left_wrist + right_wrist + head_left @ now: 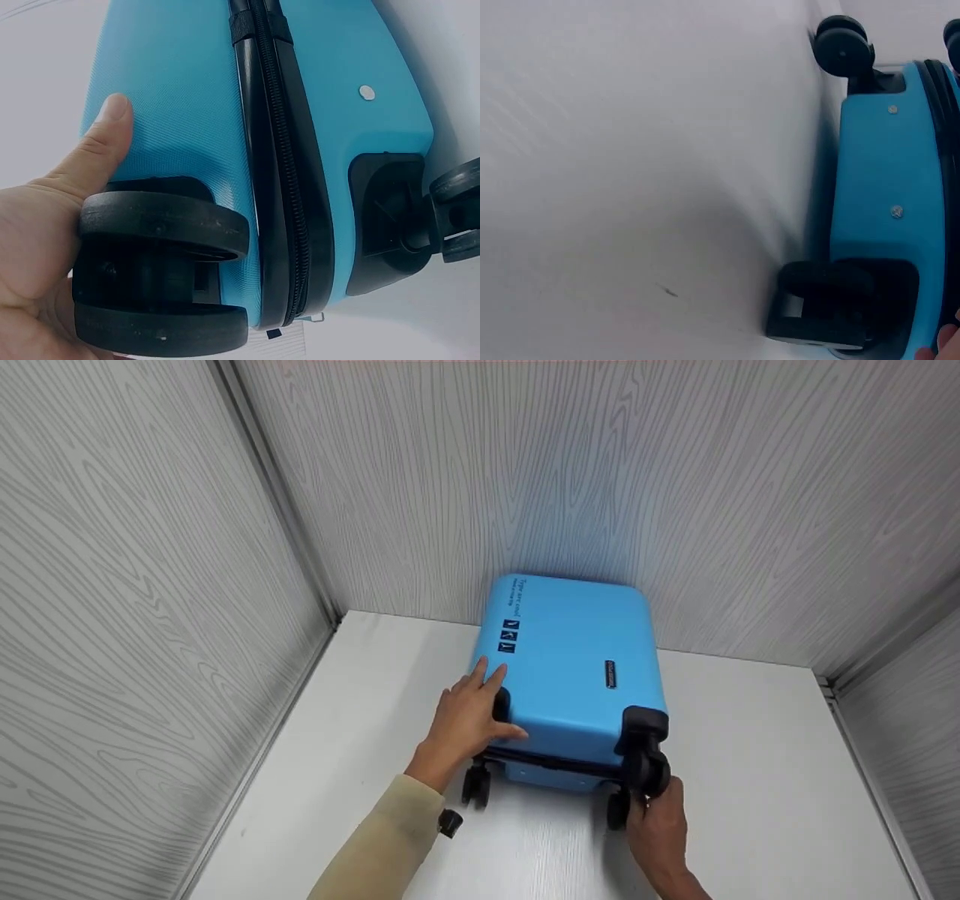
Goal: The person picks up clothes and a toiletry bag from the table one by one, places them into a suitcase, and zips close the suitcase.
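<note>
A light blue hard-shell suitcase lies on its broad side, its wheeled end facing me. My left hand rests on its near left corner with fingers spread over the shell. In the left wrist view, the thumb lies straight along the blue shell, beside a black double wheel. My right hand grips the near right corner, low beside the upper right wheel; most of its fingers are hidden. Fingertips show by the black zipper edge in the right wrist view.
The suitcase lies on a white surface, its far end close to the wood-grain back panel. Similar panels rise at left and right. A small black device sits at the left wrist.
</note>
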`<state>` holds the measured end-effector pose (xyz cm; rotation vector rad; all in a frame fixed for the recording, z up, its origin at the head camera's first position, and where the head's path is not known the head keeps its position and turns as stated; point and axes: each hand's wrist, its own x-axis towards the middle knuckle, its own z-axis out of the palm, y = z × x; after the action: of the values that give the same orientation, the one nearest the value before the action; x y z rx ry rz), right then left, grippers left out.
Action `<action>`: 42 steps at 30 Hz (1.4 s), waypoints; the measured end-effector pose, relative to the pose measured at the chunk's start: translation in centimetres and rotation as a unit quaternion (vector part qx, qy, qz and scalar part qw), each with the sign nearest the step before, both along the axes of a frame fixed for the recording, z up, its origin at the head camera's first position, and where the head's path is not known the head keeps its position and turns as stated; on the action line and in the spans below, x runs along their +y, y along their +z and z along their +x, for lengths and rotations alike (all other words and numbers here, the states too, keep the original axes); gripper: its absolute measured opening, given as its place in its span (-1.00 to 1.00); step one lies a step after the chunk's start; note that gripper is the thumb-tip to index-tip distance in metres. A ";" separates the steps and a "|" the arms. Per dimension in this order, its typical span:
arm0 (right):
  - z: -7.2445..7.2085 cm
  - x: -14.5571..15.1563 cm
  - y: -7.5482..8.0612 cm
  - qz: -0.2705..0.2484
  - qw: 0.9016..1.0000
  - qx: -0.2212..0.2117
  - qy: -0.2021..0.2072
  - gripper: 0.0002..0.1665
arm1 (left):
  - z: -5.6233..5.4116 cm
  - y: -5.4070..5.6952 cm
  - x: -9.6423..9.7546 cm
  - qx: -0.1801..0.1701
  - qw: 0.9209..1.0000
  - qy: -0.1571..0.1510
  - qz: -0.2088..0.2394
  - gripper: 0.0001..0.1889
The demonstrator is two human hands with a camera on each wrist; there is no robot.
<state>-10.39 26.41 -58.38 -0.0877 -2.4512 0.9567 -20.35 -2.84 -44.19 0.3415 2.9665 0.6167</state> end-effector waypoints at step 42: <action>-0.3 -3.4 -0.2 0.027 0.996 0.061 0.061 -0.92 | 0.0 -0.4 -0.1 0.008 1.000 0.000 0.011 0.22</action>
<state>-10.71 23.03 -58.54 0.1367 -2.3909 0.9170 -20.35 -2.97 -44.56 0.3513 2.9776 0.6486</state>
